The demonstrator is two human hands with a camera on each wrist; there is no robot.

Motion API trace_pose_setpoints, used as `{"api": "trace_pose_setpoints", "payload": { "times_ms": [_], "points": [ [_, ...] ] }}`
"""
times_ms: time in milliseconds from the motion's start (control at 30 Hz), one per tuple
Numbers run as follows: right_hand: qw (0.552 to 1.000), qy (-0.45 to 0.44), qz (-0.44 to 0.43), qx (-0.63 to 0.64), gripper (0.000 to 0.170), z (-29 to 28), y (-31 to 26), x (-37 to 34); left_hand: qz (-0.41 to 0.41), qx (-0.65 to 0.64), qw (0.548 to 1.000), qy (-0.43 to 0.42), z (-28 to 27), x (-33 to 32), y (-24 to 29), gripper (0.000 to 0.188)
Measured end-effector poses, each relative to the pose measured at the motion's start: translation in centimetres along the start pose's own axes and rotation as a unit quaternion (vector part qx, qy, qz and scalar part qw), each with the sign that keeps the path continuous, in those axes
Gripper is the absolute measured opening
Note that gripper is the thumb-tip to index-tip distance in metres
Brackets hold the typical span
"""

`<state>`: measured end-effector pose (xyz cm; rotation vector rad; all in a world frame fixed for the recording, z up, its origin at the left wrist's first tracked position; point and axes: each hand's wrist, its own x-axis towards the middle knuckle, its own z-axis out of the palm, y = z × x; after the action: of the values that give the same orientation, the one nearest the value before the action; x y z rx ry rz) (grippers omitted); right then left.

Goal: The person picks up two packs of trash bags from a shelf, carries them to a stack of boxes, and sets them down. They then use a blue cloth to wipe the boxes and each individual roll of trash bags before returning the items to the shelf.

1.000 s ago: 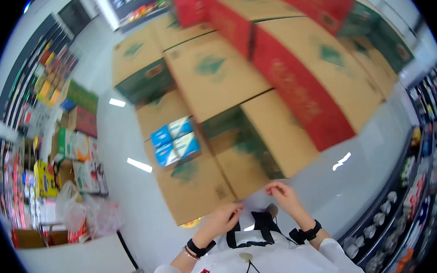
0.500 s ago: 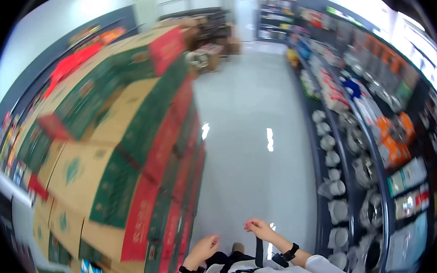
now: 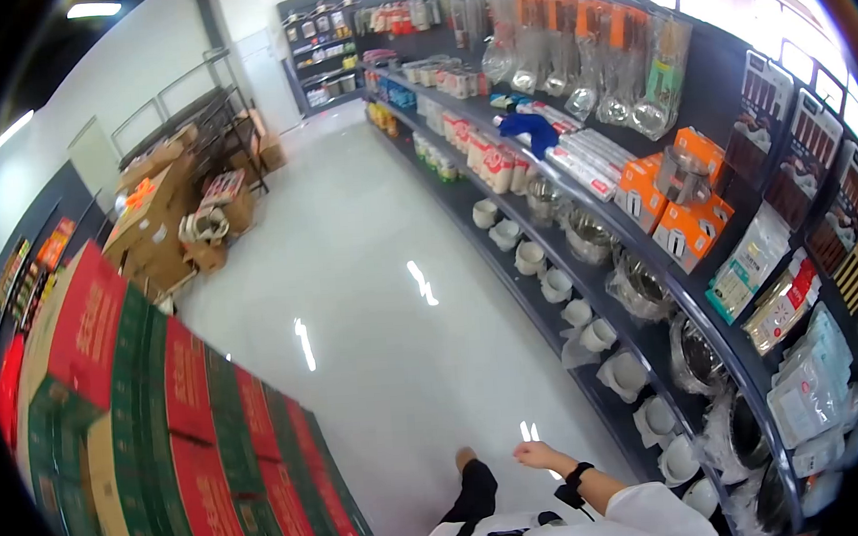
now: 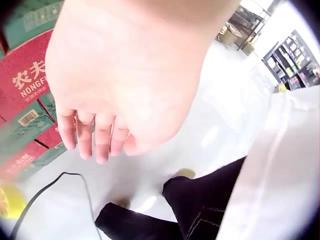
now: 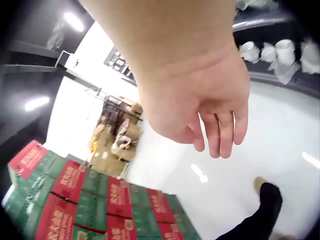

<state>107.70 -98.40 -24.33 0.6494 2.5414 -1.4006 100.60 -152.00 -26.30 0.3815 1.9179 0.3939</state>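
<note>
My left hand [image 4: 120,85] hangs with loose fingers and holds nothing; it shows in the left wrist view but not in the head view. Beside it are stacked red and green cartons [image 4: 30,77] with white lettering. My right hand [image 3: 544,456] is held in front of the body over the floor, between the carton stack [image 3: 200,459] and the shelf rack. In the right wrist view the right hand [image 5: 205,110] has its fingers loosely bent, with nothing in them.
A shelf rack [image 3: 524,297] along the right bears white pots [image 3: 624,374], metal pans [image 3: 646,284], orange boxes [image 3: 690,227] and hanging ladles [image 3: 652,117]. Pale shiny floor [image 3: 348,234] forms an aisle. Brown cartons [image 3: 156,226] stand at the far left. A cable [image 4: 62,175] shows low in the left wrist view.
The head view has swung right, from the carton tops and a blue-white pack to the aisle and shelves. Cartons have shifted to the lower left. The left hand has left the head view.
</note>
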Motion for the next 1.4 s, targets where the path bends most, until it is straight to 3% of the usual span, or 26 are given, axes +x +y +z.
{"api": "trace_pose_setpoints", "payload": {
  "times_ms": [100,167,233,267,300,333,400,467,500,600,667,700,733,767,800,833,867,900,933,967,1000,1033,1133,1200,1367,1400],
  "points": [
    [0.971,0.054,0.228,0.048,0.026,-4.2,5.8,1.5,0.029,0.031,0.999,-0.006,-7.1,5.6,4.5,0.036],
    [0.903,0.103,0.338,0.246,0.023,-6.7,7.5,0.7,0.086,0.069,0.994,-0.002,-12.4,10.3,7.9,0.036],
    [0.934,0.157,0.223,0.231,0.019,-7.4,10.0,-2.0,0.216,0.170,0.961,0.005,-17.7,15.4,10.6,0.036],
    [0.888,0.173,0.308,0.293,0.018,-8.7,10.7,-2.4,0.304,0.240,0.922,0.015,-19.9,18.3,11.6,0.037],
    [0.831,0.188,0.389,0.351,0.018,-10.3,9.9,-2.8,0.137,0.145,0.977,0.075,-21.5,19.4,14.7,0.036],
    [0.815,0.211,0.421,0.338,0.017,-10.9,10.3,-3.2,0.035,-0.017,0.996,0.083,-24.5,22.2,18.1,0.036],
    [0.802,0.232,0.427,0.348,0.018,-12.2,11.6,-4.0,0.071,-0.040,0.979,0.186,-30.2,27.3,23.3,0.037],
    [0.771,0.268,0.424,0.392,0.019,-13.2,11.5,-3.6,0.178,-0.168,0.938,0.246,-34.9,31.3,27.5,0.035],
    [0.768,0.269,0.426,0.396,0.019,-13.4,12.4,-2.3,0.178,-0.163,0.939,0.244,-36.6,32.1,29.5,0.035],
    [0.615,0.262,0.545,0.506,0.019,-13.9,17.5,3.8,0.226,-0.210,0.920,0.241,-41.1,35.1,33.8,0.031],
    [0.636,0.226,0.550,0.492,0.020,-17.1,16.7,9.2,0.112,-0.119,0.969,0.183,-43.0,34.6,35.9,0.030],
    [0.654,0.193,0.556,0.476,0.020,-18.3,15.5,12.2,0.110,-0.086,0.977,0.161,-43.0,36.8,34.1,0.030],
    [0.655,0.217,0.557,0.462,0.016,-20.5,13.6,15.9,0.086,-0.033,0.996,0.011,-44.3,36.9,34.5,0.026],
    [0.658,0.213,0.551,0.466,0.016,-22.5,13.7,19.8,0.168,0.072,0.982,-0.043,-44.7,36.2,34.6,0.027],
    [0.889,0.116,0.411,0.165,0.014,-24.0,14.4,23.4,0.271,0.362,0.883,-0.128,-45.7,37.1,35.6,0.036],
    [0.966,0.000,0.200,-0.165,0.014,-25.3,15.0,26.7,0.412,0.365,0.834,0.040,-45.3,36.1,35.4,0.021],
    [0.959,0.001,0.256,-0.124,0.017,-27.2,14.1,31.6,0.344,0.421,0.839,0.027,-45.8,35.4,35.8,0.023],
    [0.951,0.035,0.084,-0.296,0.020,-27.9,15.7,36.3,0.275,0.471,0.838,0.013,-46.4,35.2,36.7,0.025],
    [0.975,0.042,0.180,-0.122,0.022,-28.2,18.5,42.5,0.223,0.399,0.889,-0.013,-46.9,35.4,37.5,0.025],
    [0.979,0.065,0.104,-0.165,0.016,-30.1,16.8,47.1,0.169,0.283,0.944,-0.027,-47.8,36.1,38.0,0.024],
    [0.947,0.199,0.242,0.066,0.016,-34.6,7.8,49.4,0.120,0.184,0.975,-0.030,-48.7,37.1,38.3,0.024],
    [0.942,0.180,0.250,0.131,0.017,-36.1,6.8,53.8,0.090,0.127,0.987,-0.029,-49.7,38.1,38.8,0.024],
    [0.927,0.187,0.211,0.249,0.021,-37.8,4.1,64.2,0.058,0.045,0.997,-0.020,-54.0,41.9,40.5,0.023],
    [0.961,0.145,0.136,0.194,0.025,-39.2,1.9,69.5,0.055,0.011,0.998,-0.011,-57.5,45.1,41.6,0.023],
    [0.989,0.077,0.113,0.052,0.031,-44.0,-4.0,76.1,0.133,-0.016,0.990,0.041,-69.0,54.3,44.6,0.027],
    [0.988,0.099,0.103,0.051,0.030,-44.8,-4.8,77.1,0.088,-0.097,0.991,0.031,-71.6,56.6,45.8,0.028]
  ]
}}
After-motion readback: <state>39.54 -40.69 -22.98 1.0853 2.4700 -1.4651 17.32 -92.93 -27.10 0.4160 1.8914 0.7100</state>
